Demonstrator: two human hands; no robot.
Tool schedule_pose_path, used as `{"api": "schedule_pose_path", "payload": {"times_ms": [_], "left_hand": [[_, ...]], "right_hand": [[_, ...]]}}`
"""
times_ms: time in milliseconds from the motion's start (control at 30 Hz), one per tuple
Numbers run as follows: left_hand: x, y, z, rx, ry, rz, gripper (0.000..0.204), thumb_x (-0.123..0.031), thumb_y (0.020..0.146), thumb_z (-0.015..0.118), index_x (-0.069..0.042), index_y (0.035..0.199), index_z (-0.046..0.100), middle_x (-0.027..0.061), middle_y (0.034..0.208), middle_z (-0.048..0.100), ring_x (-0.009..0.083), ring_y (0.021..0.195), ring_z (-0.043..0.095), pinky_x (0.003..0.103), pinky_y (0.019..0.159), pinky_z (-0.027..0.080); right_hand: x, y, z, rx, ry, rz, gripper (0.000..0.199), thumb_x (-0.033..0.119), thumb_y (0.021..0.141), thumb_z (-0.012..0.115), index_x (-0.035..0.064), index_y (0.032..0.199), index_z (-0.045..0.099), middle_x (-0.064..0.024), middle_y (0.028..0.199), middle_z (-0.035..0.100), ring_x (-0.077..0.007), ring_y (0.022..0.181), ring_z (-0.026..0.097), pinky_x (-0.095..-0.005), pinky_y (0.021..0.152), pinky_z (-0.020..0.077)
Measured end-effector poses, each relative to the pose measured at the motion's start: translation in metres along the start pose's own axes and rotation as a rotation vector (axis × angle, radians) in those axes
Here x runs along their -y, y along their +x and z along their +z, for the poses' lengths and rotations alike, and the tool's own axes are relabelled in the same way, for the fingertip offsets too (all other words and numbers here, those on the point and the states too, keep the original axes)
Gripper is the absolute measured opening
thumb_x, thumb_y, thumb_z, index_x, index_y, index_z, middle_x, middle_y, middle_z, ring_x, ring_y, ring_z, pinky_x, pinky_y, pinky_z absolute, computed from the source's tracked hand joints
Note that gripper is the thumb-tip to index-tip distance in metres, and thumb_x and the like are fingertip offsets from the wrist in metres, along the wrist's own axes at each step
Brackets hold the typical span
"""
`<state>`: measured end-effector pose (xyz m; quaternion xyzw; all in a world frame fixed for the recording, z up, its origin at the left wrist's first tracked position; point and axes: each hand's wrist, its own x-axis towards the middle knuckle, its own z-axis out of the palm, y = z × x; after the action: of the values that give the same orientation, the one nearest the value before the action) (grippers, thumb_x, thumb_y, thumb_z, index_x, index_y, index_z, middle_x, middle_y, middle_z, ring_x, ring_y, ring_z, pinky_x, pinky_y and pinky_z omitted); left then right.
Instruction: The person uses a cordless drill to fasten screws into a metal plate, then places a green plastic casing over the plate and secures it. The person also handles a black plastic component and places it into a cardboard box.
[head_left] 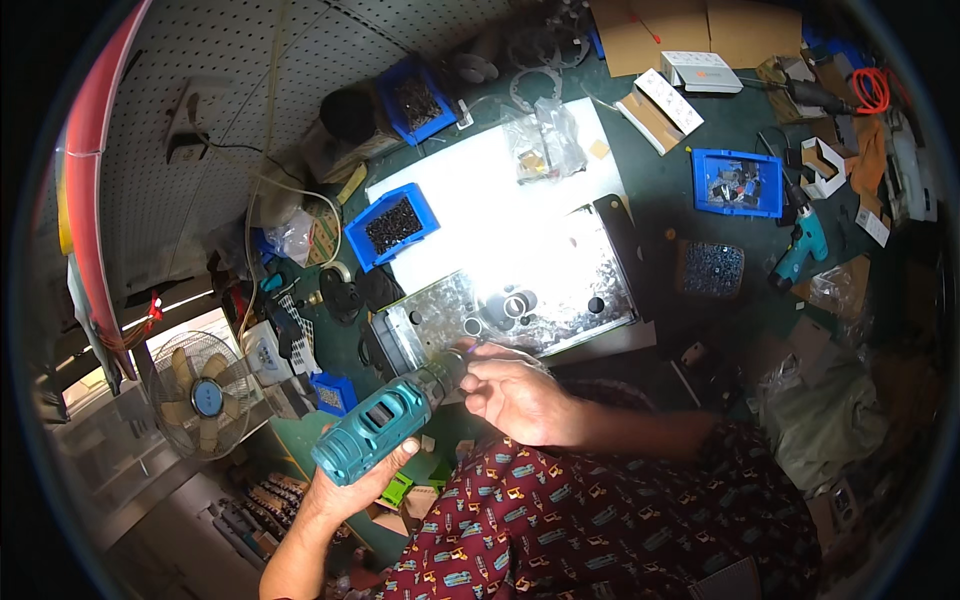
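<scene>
A teal cordless drill [372, 432] is in my left hand [345, 492], whose fingers wrap its handle; the chuck points up and to the right. My right hand [525, 400] has its fingertips pinched together at the front end of the drill. Whatever lies between those fingertips is too small and shaded to make out. Just beyond both hands lies a shiny metal housing [560, 318] with round holes and a dark end piece. A ring [515, 306] rests on its top. Strong light washes out part of the metal.
Under the housing lies a white sheet [480, 190]. Blue bins with dark screws [392, 228] and mixed small parts [738, 184] stand around it. A second teal drill [803, 248] lies at right, near a tray of small fasteners [710, 270]. A fan [205, 395] stands at left.
</scene>
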<state>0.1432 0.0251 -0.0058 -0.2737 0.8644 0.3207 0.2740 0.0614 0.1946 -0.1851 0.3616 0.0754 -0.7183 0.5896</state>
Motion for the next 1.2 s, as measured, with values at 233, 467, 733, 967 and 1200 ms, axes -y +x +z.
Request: {"api": "schedule_pose_path", "payload": {"times_ms": [233,467,733,967,1200], "left_hand": [[-0.014,0.011,-0.015,0.058,0.034,-0.012,0.031,-0.029,0.092,0.083,-0.005,0.111,0.075,0.0102,0.09,0.078,0.0182,0.08,0.075,0.035,0.074,0.06],[-0.019,0.016,-0.016,0.062,0.034,-0.017,0.031,-0.027,0.091,0.084,-0.004,0.109,0.074,0.0099,0.087,0.078,0.0165,0.078,0.074,0.034,0.072,0.059],[-0.038,0.022,-0.026,0.171,0.078,-0.076,0.026,-0.02,0.089,0.085,-0.002,0.105,0.074,0.0125,0.083,0.077,0.0171,0.075,0.075,0.033,0.068,0.058],[-0.044,0.023,-0.022,0.122,0.089,0.014,0.022,-0.015,0.085,0.085,-0.002,0.098,0.073,0.0128,0.082,0.075,0.0241,0.073,0.075,0.034,0.067,0.058],[-0.044,0.023,-0.022,0.149,0.115,0.011,0.023,-0.017,0.087,0.084,-0.001,0.099,0.073,0.0129,0.078,0.074,0.0255,0.068,0.073,0.036,0.065,0.057]], "right_hand": [[-0.003,0.002,-0.005,-0.001,0.071,0.016,0.022,0.0,0.096,0.067,0.0185,0.103,0.057,-0.0017,0.091,0.064,-0.0182,0.081,0.064,-0.0346,0.068,0.0488],[-0.003,0.003,-0.006,0.02,0.008,0.012,0.016,0.007,0.097,0.067,0.0202,0.099,0.058,0.0009,0.092,0.064,-0.0159,0.082,0.065,-0.0345,0.071,0.0492],[0.0,-0.006,0.011,0.242,-0.032,0.112,0.019,0.023,0.098,0.074,0.021,0.115,0.065,0.0004,0.11,0.07,-0.0159,0.102,0.067,-0.0385,0.093,0.0553],[-0.008,-0.003,0.008,0.415,-0.029,0.13,0.022,0.03,0.107,0.062,0.0154,0.123,0.069,-0.0016,0.123,0.07,-0.0167,0.118,0.064,-0.0394,0.104,0.0523],[-0.007,-0.002,0.009,0.414,-0.005,0.101,0.018,0.027,0.106,0.065,0.0155,0.119,0.07,-0.0013,0.118,0.072,-0.0152,0.112,0.067,-0.0383,0.101,0.0553]]}}
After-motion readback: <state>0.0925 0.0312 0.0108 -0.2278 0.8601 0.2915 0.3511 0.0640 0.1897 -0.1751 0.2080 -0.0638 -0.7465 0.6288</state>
